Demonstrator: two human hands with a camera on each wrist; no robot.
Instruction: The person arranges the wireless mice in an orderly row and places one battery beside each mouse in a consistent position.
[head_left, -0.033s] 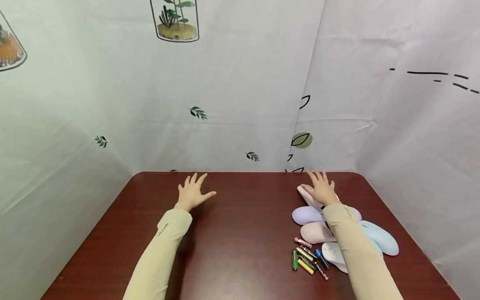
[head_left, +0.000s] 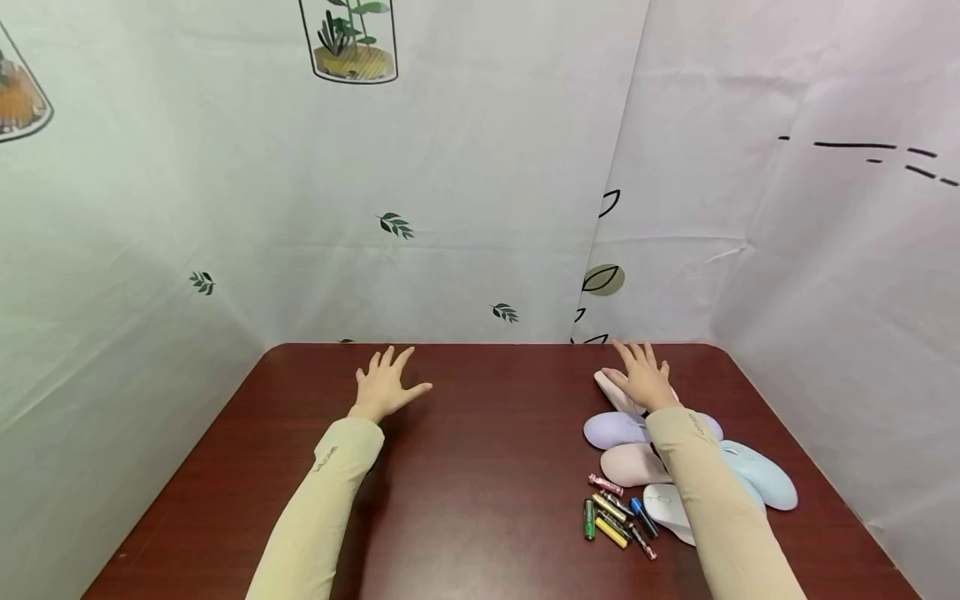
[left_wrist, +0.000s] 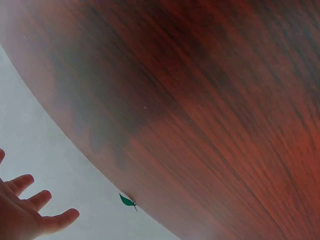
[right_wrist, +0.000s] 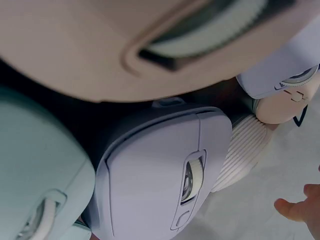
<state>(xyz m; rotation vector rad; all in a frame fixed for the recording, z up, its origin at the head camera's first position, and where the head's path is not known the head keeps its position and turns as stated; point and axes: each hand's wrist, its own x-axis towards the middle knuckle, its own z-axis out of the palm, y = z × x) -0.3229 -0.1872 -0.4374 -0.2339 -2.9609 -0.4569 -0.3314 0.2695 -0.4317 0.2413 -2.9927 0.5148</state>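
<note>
My left hand reaches over the far left part of the table, fingers spread and nothing in it; the left wrist view shows its fingers at the lower left. On the right, my right hand is spread above a pale pink mouse. Below it and under the forearm lie a lavender mouse, a pink mouse, a light blue mouse and a white mouse. The sleeve partly hides this group. The right wrist view shows the mice close up, with their scroll wheels.
Left of the white mouse lies a cluster of small batteries, among them a green battery, a yellow battery and a blue battery. The brown table ends at a pale patterned curtain behind and at both sides.
</note>
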